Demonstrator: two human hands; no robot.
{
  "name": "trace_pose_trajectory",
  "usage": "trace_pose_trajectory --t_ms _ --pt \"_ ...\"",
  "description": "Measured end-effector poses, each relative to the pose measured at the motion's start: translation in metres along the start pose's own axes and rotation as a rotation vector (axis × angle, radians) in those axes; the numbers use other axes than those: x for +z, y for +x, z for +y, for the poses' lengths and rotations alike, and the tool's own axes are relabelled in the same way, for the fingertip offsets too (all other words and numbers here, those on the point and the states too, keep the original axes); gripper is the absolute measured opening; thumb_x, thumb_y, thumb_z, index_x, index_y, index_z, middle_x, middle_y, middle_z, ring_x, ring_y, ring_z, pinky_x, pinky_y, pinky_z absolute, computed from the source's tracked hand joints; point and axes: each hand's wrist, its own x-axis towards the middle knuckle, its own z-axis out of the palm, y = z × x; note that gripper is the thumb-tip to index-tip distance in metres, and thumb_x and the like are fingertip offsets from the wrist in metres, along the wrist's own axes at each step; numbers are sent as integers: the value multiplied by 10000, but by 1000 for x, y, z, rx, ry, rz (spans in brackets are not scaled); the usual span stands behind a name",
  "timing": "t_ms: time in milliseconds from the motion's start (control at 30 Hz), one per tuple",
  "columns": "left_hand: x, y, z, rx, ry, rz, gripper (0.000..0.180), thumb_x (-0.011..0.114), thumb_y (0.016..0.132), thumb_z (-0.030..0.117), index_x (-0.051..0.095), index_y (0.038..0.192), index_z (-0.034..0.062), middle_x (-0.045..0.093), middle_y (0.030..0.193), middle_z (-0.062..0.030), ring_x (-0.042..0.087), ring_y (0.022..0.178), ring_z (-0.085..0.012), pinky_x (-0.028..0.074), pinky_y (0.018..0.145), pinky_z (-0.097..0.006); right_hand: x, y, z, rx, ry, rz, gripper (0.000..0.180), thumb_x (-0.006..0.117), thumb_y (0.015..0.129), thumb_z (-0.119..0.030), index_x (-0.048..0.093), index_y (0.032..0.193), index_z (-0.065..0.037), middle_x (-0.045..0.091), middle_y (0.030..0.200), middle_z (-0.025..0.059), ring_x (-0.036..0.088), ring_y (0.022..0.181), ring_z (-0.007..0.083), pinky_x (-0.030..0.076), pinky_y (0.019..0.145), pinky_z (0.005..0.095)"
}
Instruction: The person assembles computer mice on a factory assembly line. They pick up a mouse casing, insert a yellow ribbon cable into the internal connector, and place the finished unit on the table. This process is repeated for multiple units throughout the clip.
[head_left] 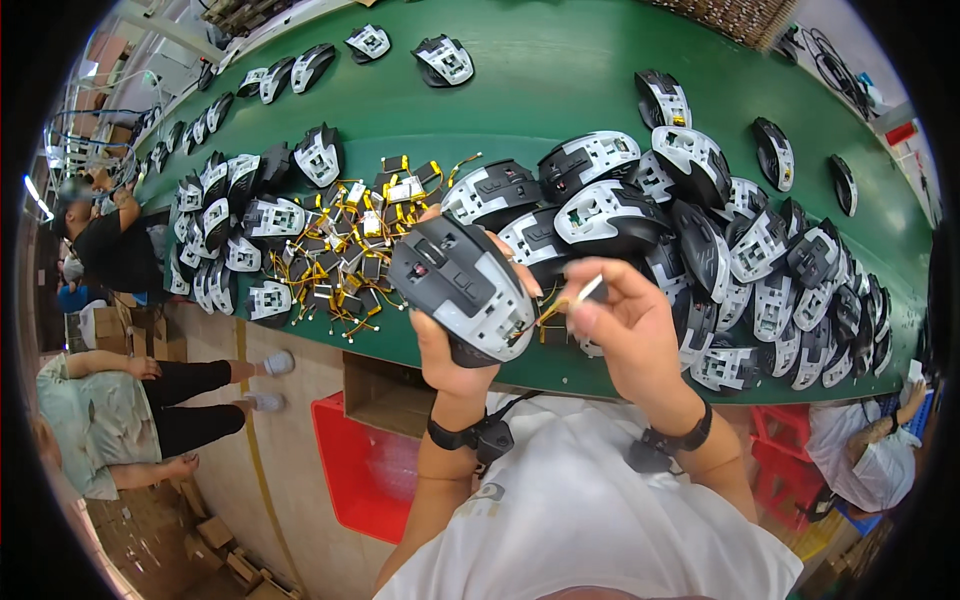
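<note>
My left hand (448,362) is wrapped round a black and grey computer mouse (462,287), tilted, with its slotted face showing. Close to its right, my right hand (640,325) pinches a slim white piece (590,288); its exact kind is hard to make out. Thin yellowish and dark wires (546,314) run between the mouse's lower right end and my right fingertips. Behind my left hand lies a loose heap of small battery packs (345,240) with yellow tape and wires. Several similar mice (612,218) crowd the bench behind my right hand.
The green bench (540,95) carries more mice in a left cluster (275,217), a right pile (770,300) and a far row (313,68). A red bin (350,500) and cardboard box (385,400) sit below the front edge. Other people are at left and right.
</note>
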Motion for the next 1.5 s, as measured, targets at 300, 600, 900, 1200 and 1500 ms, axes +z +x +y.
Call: trace_pose_trajectory --t_ms 300,600,900,1200,1500 --pt "-1 3 0 -72 -85 155 692 298 980 593 348 1446 84 576 1101 -191 611 826 -292 521 700 -371 31 3 -6 -168 33 -116 426 666 899 -14 397 1228 23 702 1019 175 640 779 109 500 614 208" --pt "-5 5 -1 -239 -310 230 683 300 982 602 465 1337 42 593 1116 -206 618 836 -323 546 661 -401 35 9 9 -624 -801 -37 248 778 769 -57 645 979 -49 621 918 78 566 632 130 457 523 244" --pt "-6 9 4 -219 -341 139 662 305 986 594 413 1400 89 577 1129 -217 605 832 -339 542 679 -388 29 14 2 -757 -901 -159 333 794 707 -19 677 1018 -17 676 853 68 630 715 228 504 634 315" --pt "-3 7 9 -244 -309 135 672 292 990 589 369 1411 70 547 1115 -227 604 814 -340 536 663 -392 23 21 -5 -814 -971 -295 249 810 706 -49 727 939 -64 659 865 48 601 691 198 489 612 295" --pt "-1 4 7 -349 -319 80 681 259 1004 551 350 1430 28 586 1113 -233 627 837 -329 543 715 -392 19 14 -6 -823 -954 -214 231 822 708 -64 744 925 -75 638 963 56 576 670 132 471 578 253"
